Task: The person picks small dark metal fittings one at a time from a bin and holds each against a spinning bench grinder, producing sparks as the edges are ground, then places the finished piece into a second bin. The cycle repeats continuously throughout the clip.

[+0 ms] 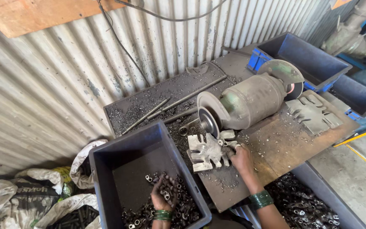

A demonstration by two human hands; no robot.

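Observation:
My left hand (163,193) is down inside a dark blue plastic bin (106,167), cupped around several small metal rings (181,208) that lie in a pile on its floor. My right hand (241,157) rests on the workbench (276,144) with its fingers at the edge of a worn grey work glove (206,152). The glove lies right in front of the grinding wheel (208,121) of a green-grey bench grinder (250,99). Both wrists wear green bangles.
A second grey glove (314,112) lies to the right of the grinder. Long metal rods (166,106) rest in a chip-strewn tray behind it. Blue bins (306,57) stand at the back right, and another bin of metal parts (306,205) sits below the bench. Sacks (34,195) lie at the left by a corrugated wall.

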